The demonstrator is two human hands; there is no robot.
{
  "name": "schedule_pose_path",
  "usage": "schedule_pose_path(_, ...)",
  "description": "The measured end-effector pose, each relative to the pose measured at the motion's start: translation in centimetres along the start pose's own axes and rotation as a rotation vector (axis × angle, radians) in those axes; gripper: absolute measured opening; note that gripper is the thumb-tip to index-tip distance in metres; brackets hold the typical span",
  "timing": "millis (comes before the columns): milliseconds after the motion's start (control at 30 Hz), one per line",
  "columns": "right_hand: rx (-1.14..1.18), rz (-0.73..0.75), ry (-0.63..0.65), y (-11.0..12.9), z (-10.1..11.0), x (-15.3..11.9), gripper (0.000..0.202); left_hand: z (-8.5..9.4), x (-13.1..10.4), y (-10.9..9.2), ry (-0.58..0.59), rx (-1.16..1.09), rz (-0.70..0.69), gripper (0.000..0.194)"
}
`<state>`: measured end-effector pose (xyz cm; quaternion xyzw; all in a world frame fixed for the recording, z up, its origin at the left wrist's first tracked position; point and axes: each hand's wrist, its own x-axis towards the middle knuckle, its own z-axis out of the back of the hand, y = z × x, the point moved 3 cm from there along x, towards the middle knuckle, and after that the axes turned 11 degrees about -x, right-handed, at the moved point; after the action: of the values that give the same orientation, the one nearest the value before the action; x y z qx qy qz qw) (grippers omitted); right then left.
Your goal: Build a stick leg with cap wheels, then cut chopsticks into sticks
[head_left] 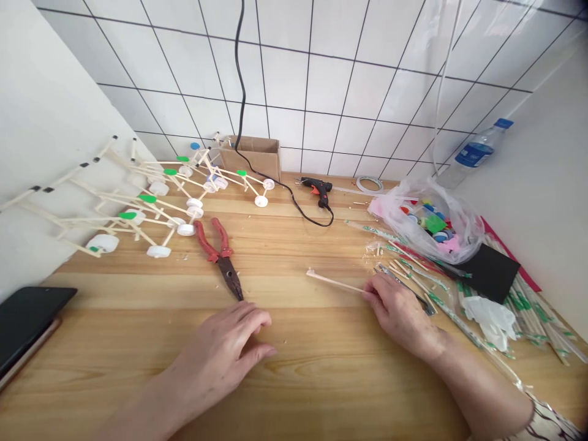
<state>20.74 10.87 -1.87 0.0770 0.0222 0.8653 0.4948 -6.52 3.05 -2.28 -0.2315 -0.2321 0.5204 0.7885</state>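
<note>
My right hand (404, 312) pinches the near end of a thin wooden stick (337, 282), which points left just above the table or touching it. A small crosspiece or lump shows at the stick's far tip. My left hand (229, 343) lies over the table with nothing in it, thumb and fingers apart and loosely curved. Just beyond its fingers are red-handled pliers (224, 260), jaws toward me. Under and beside the right hand are a dark metal tool (420, 300), partly hidden, and several loose sticks (404, 269).
Stick-built cars with white wheels (158, 251) stand at left. A black phone (32, 318) lies nearer. Along the wall are a cardboard box (257, 159), a glue gun (318, 188), a tape roll (369, 184) and a bottle (475, 153). At right are a bag of bottle caps (432, 226) and wrapped chopsticks (533, 312).
</note>
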Motion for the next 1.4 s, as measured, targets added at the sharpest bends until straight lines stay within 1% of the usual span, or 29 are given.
schedule_pose_path(67,0.042,0.025,0.045,0.2,-0.2,-0.2,0.015,0.0,0.4,-0.5,-0.116,-0.015,-0.034,0.018)
schedule_pose_path(133,0.077,0.083,0.066,1.1,-0.2,-0.5,0.016,0.0,0.7,-1.0,-0.241,-0.011,-0.079,0.03)
schedule_pose_path(167,0.088,0.119,0.068,1.8,0.0,-0.7,0.016,-0.1,0.8,-1.2,-0.272,-0.005,-0.1,0.035)
schedule_pose_path(267,0.111,0.231,0.047,3.6,0.6,-1.2,0.015,-0.8,0.9,-1.7,-0.225,0.01,-0.163,0.042)
schedule_pose_path(300,0.12,0.265,0.032,4.0,0.8,-1.4,0.015,-1.0,0.9,-1.7,-0.215,0.01,-0.181,0.04)
schedule_pose_path(367,0.133,0.312,-0.008,4.5,1.3,-1.5,0.016,-1.2,0.9,-1.7,-0.228,-0.031,-0.214,0.029)
schedule_pose_path(467,0.114,0.301,-0.078,3.9,1.7,-1.2,0.018,-1.4,0.9,-1.0,-0.274,-0.173,-0.211,0.018)
schedule_pose_path(533,0.067,0.23,-0.113,2.7,1.8,-0.8,0.018,-1.2,1.0,0.0,-0.311,-0.221,-0.132,0.013)
schedule_pose_path(600,-0.004,0.133,-0.128,1.3,1.5,-0.3,0.018,-0.6,0.9,1.5,-0.369,-0.189,0.003,0.013)
schedule_pose_path(700,-0.112,0.005,-0.105,-0.6,0.6,0.2,0.017,1.4,0.7,3.7,-0.479,-0.032,0.26,0.022)
schedule_pose_path(767,-0.169,-0.037,-0.088,-1.3,0.1,0.3,0.016,3.1,0.7,4.4,-0.516,0.096,0.421,0.028)
schedule_pose_path(833,-0.215,-0.042,-0.122,-1.4,-0.3,0.2,0.015,4.5,1.0,4.2,-0.487,0.2,0.585,0.032)
schedule_pose_path(900,-0.241,-0.025,-0.189,-1.1,-0.4,0.0,0.015,5.1,1.7,3.6,-0.38,0.232,0.715,0.037)
schedule_pose_path(967,-0.247,-0.001,-0.228,-0.8,-0.5,-0.2,0.019,4.9,2.3,3.1,-0.288,0.26,0.762,0.042)
schedule_pose_path(1033,-0.239,0.024,-0.21,-0.4,-0.8,-0.4,0.021,4.3,2.6,3.1,-0.228,0.287,0.778,0.05)
schedule_pose_path(1133,-0.215,0.067,-0.154,0.4,-1.2,-0.5,0.021,4.1,2.6,4.0,-0.246,0.296,0.8,0.06)
schedule_pose_path(1233,-0.172,0.117,-0.133,1.3,-1.2,-0.6,0.02,5.3,3.0,4.6,-0.253,0.309,0.849,0.068)
schedule_pose_path(1333,-0.141,0.152,-0.154,1.8,-0.9,-0.8,0.018,6.7,4.5,4.5,-0.193,0.318,0.89,0.073)
schedule_pose_path(1400,-0.135,0.159,-0.161,1.9,-0.8,-0.9,0.017,7.0,5.8,4.2,-0.147,0.312,0.91,0.072)
